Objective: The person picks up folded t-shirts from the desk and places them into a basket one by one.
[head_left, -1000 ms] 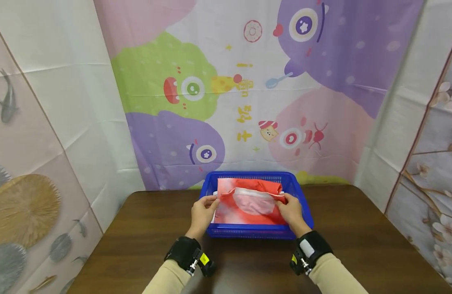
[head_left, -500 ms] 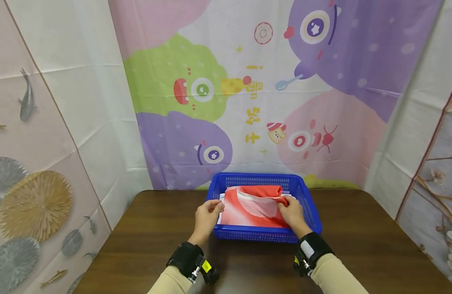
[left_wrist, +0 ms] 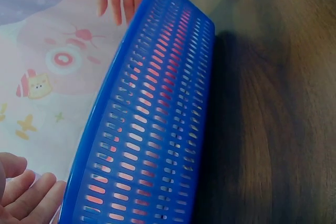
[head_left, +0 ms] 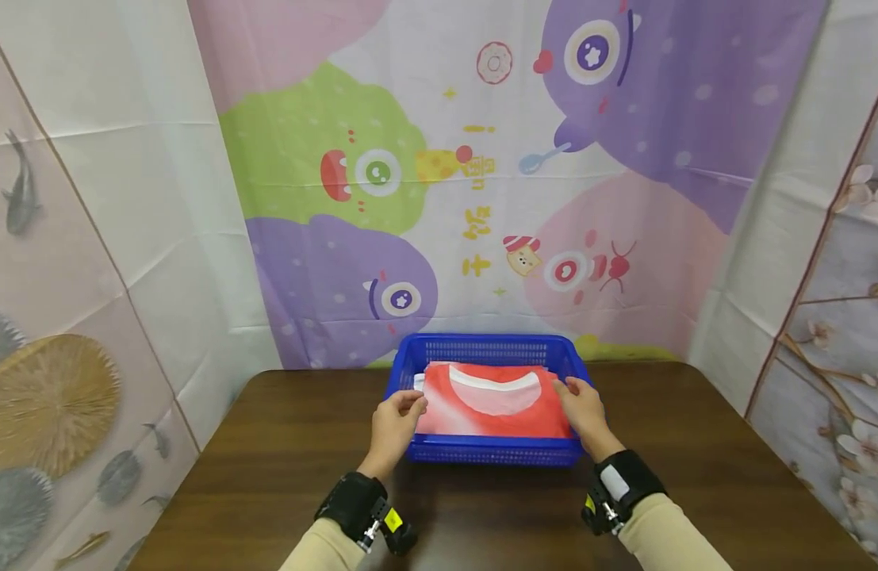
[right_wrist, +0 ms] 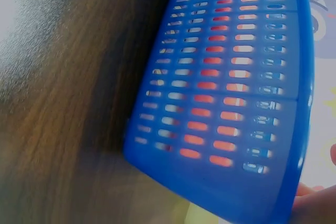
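Lowered since the earlier frames, the folded red garment point(head_left: 492, 400) now lies flat inside the blue basket point(head_left: 481, 454), white collar upward, where before its top fold was lifted. Left hand point(head_left: 394, 420) rests at the basket's left rim, fingers loosely bent against the garment's edge; whether it grips cannot be told. Right hand point(head_left: 585, 408) lies on the garment's right edge, fingers extended, released. Placement appears essentially complete. Basket sits on the brown table point(head_left: 695, 444), against the cartoon backdrop point(head_left: 424, 198) behind it. Nothing obstructs.
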The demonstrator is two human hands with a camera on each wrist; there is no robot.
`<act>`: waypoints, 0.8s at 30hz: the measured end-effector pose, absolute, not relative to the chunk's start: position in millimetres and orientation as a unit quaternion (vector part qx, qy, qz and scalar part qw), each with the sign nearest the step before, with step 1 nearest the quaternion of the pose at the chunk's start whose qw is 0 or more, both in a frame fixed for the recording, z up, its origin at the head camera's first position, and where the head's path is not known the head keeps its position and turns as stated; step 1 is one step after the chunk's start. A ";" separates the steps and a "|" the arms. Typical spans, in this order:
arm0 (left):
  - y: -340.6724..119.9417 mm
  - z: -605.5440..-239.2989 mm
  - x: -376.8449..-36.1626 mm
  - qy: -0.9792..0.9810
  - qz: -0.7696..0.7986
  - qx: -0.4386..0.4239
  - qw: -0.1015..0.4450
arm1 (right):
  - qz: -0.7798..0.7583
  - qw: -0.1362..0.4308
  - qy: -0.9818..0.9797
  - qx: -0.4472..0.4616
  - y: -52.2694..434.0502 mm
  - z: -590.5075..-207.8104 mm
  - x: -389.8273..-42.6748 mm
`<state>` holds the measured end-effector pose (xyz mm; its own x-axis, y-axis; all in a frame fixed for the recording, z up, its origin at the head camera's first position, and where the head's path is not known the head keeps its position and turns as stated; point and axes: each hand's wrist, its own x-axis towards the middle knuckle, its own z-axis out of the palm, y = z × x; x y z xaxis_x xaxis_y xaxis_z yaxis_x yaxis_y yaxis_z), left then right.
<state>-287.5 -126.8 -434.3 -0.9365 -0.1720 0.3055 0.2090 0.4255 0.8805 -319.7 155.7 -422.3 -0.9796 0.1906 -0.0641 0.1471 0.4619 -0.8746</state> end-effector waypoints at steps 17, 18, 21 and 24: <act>-124.6 -427.7 -283.4 -0.845 -0.502 -0.039 0.178 | 0.453 0.049 -0.890 -0.030 157.9 -408.8 -298.0; -123.8 -426.4 -282.9 -0.846 -0.499 -0.048 0.182 | 0.443 0.057 -0.894 -0.017 156.7 -408.5 -296.2; -119.9 -421.8 -281.2 -0.848 -0.491 -0.071 0.188 | 0.419 0.078 -0.904 0.015 152.9 -408.6 -291.6; -115.0 -419.1 -279.6 -0.853 -0.474 -0.095 0.197 | 0.408 0.089 -0.908 0.032 149.1 -408.9 -287.9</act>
